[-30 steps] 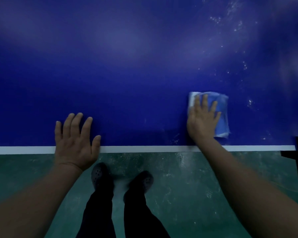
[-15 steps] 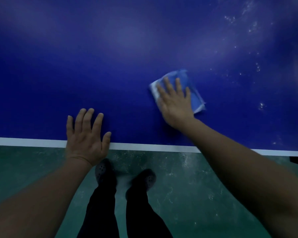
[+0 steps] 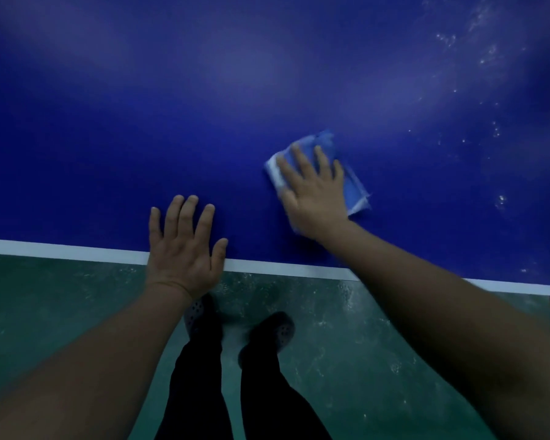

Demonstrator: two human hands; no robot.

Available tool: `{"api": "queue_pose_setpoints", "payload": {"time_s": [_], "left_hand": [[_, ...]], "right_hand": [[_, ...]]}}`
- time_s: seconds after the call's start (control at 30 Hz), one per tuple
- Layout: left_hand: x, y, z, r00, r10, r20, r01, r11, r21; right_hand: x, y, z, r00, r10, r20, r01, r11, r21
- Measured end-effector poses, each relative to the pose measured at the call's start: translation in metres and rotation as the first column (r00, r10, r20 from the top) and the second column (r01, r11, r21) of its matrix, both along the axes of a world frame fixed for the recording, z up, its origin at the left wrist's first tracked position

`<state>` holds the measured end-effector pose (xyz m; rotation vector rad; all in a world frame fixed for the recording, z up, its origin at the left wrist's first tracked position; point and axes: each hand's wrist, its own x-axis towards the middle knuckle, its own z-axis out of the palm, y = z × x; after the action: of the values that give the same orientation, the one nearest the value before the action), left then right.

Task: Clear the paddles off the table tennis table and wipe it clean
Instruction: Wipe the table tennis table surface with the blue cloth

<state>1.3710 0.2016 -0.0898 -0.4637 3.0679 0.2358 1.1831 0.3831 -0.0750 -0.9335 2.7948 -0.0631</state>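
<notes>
Hands, two, bare. Left hand (image 3: 185, 249): flat, fingers spread, palm pressed on the near white edge stripe (image 3: 61, 250) of the dark blue table tennis worktop (image 3: 204, 106); holds nothing. Right hand (image 3: 313, 192): fingers straight, pressing a folded light-blue wiping cloth (image 3: 351, 182) onto the worktop, beyond the stripe.

Change: over the last second the cloth has swept away from the stripe and leftward, nearer the left hand.

White specks (image 3: 489, 58): scattered to the far right of the cloth, not yet wiped.

Paddles: none in view. Judgement: clearing seems done; wiping under way, speckled area outstanding.
</notes>
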Motion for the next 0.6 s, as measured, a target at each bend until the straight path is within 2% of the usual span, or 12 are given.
{"api": "queue_pose_setpoints", "payload": {"time_s": [0.1,0.17,0.23,0.3,0.37,0.47,0.53,0.6], "left_hand": [[0.001,-0.001,-0.003,0.999,-0.01,-0.037,0.011,1.0,0.019],[0.002,-0.002,-0.004,0.999,-0.016,-0.049,0.018,0.999,0.032],[0.002,-0.002,-0.004,0.999,-0.012,-0.05,0.014,0.998,0.057],[0.001,-0.003,-0.001,0.997,0.003,-0.072,0.004,0.995,0.096],[0.006,-0.004,0.001,0.99,0.016,-0.141,0.005,0.989,0.147],[0.034,-0.017,-0.003,0.965,0.083,-0.247,-0.048,0.989,0.143],[0.059,-0.029,-0.008,0.951,0.162,-0.262,-0.129,0.982,0.138],[0.078,-0.038,-0.012,0.944,0.195,-0.268,-0.16,0.976,0.147]], "right_hand": [[0.047,0.028,-0.002,0.93,0.368,0.017,-0.368,0.93,-0.007],[0.046,0.066,0.002,0.877,0.48,0.017,-0.48,0.877,-0.005],[0.027,0.089,0.005,0.89,0.455,0.007,-0.455,0.89,0.011],[0.007,0.087,0.006,0.953,0.299,0.04,-0.3,0.954,0.016],[-0.005,0.057,0.005,0.993,0.112,0.031,-0.112,0.994,-0.021],[-0.017,-0.015,-0.001,0.995,-0.084,0.045,0.086,0.995,-0.047],[-0.003,-0.056,-0.004,0.998,-0.059,0.036,0.06,0.998,-0.02],[0.037,-0.072,-0.006,0.985,0.172,-0.011,-0.172,0.985,-0.003]]}}
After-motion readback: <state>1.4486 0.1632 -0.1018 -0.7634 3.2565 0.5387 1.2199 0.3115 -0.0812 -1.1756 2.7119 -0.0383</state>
